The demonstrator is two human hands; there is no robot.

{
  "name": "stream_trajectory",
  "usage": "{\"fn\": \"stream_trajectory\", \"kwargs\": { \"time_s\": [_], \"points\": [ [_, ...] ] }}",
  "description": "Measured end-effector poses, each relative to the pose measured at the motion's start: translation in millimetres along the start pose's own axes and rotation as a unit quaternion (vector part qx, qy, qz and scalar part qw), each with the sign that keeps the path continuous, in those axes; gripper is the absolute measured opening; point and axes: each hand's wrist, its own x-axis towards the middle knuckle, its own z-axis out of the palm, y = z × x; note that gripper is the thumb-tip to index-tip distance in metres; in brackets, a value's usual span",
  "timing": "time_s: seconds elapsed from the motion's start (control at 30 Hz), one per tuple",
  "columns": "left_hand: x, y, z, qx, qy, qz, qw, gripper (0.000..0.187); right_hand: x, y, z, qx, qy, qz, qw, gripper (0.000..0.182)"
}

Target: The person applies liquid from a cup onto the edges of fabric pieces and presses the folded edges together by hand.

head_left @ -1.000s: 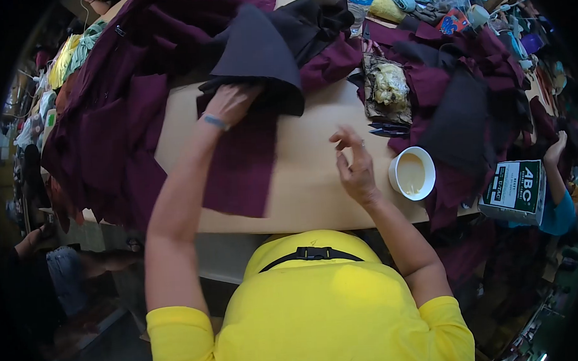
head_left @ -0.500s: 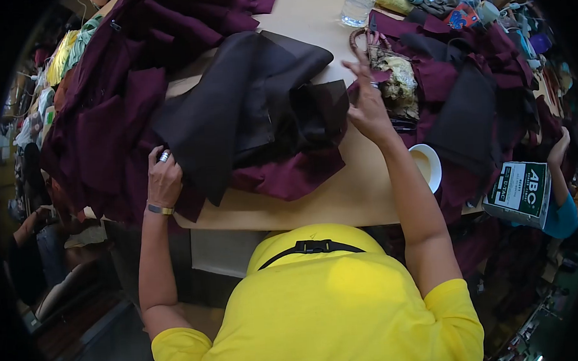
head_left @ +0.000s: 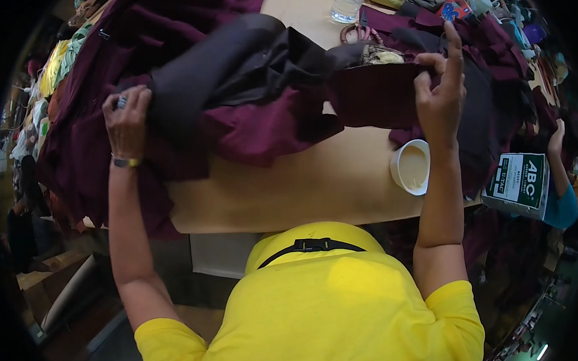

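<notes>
My left hand (head_left: pixel 127 120) grips the left end of a bundle of dark grey and maroon fabric (head_left: pixel 247 98), lifted off the tan table (head_left: pixel 289 187). My right hand (head_left: pixel 441 96) pinches the right edge of a maroon fabric piece (head_left: pixel 372 94) that is part of the same bundle, index finger pointing up. The cloth hangs stretched between both hands above the table's middle. A wristband sits on my left wrist.
A white cup (head_left: pixel 412 167) of beige liquid stands at the table's right edge. A heap of maroon cloth (head_left: pixel 86 125) lies on the left, more maroon and black cloth (head_left: pixel 491 88) on the right. A water bottle (head_left: pixel 349 0) stands far back. A green ABC box (head_left: pixel 518 183) and another person's arm (head_left: pixel 556 175) are at right.
Both hands have risen and spread apart, lifting the grey and maroon bundle off the table. My right hand moved right and took hold of the maroon edge; my left moved up.
</notes>
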Motion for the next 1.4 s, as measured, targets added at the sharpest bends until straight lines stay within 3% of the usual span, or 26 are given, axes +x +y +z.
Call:
{"fn": "stream_trajectory", "kwargs": {
  "time_s": [0.07, 0.17, 0.27, 0.33, 0.37, 0.4, 0.43, 0.57, 0.6, 0.67, 0.77, 0.87, 0.97, 1.07, 1.23, 1.33, 1.4],
  "points": [
    [8, -23, 13, 0.056, -0.069, 0.007, 0.996, 0.026, -16, -12, 2, 0.019, -0.057, -0.006, 0.998, 0.075],
    [11, -36, 21, 0.142, -0.197, -0.074, 0.967, 0.039, -54, -19, 32, 0.163, -0.203, 0.101, 0.96, 0.077],
    [16, 1, -14, -0.05, -0.022, -0.155, 0.986, 0.042, -83, -19, 47, 0.222, -0.297, 0.207, 0.905, 0.077],
    [10, 64, -42, -0.161, 0.101, -0.042, 0.981, 0.025, -104, -13, 56, 0.258, -0.328, 0.243, 0.876, 0.078],
    [-13, 95, -40, -0.272, 0.067, 0.037, 0.959, 0.023, -105, -17, 54, 0.252, -0.342, 0.235, 0.874, 0.079],
    [-28, 132, -45, -0.287, 0.036, 0.086, 0.953, 0.019, -106, -17, 55, 0.249, -0.352, 0.232, 0.872, 0.078],
    [-18, 165, -62, -0.366, -0.021, 0.088, 0.926, 0.022, -108, -16, 55, 0.247, -0.363, 0.228, 0.869, 0.078],
    [-37, 210, -19, -0.389, -0.149, -0.109, 0.902, 0.032, -97, -18, 61, 0.263, -0.408, 0.262, 0.834, 0.075],
    [-41, 213, -7, -0.38, -0.174, -0.154, 0.895, 0.033, -93, -21, 68, 0.284, -0.386, 0.277, 0.833, 0.074],
    [-41, 214, 3, -0.393, -0.145, -0.141, 0.897, 0.033, -84, -29, 88, 0.323, -0.338, 0.306, 0.829, 0.073],
    [-51, 212, 16, -0.416, -0.143, -0.086, 0.894, 0.031, -86, -36, 118, 0.246, -0.349, 0.321, 0.845, 0.082],
    [-56, 208, 21, -0.452, -0.135, -0.081, 0.878, 0.032, -90, -44, 133, 0.372, -0.223, 0.354, 0.829, 0.083],
    [-55, 199, 11, -0.45, -0.163, -0.094, 0.873, 0.032, -85, -43, 132, 0.36, -0.183, 0.289, 0.868, 0.081],
    [-55, 181, 0, -0.455, -0.172, -0.065, 0.872, 0.031, -70, -34, 123, 0.284, -0.173, 0.228, 0.915, 0.078],
    [-37, 138, -23, -0.4, -0.236, 0.046, 0.884, 0.028, -74, -14, 149, 0.313, -0.206, 0.167, 0.912, 0.081],
    [-29, 131, -14, -0.364, -0.258, 0.084, 0.891, 0.028, -81, -20, 167, 0.313, -0.186, 0.217, 0.906, 0.083],
    [-26, 139, -12, -0.418, -0.223, 0.076, 0.877, 0.026, -88, -14, 163, 0.274, -0.192, 0.256, 0.907, 0.086]
  ]
}}
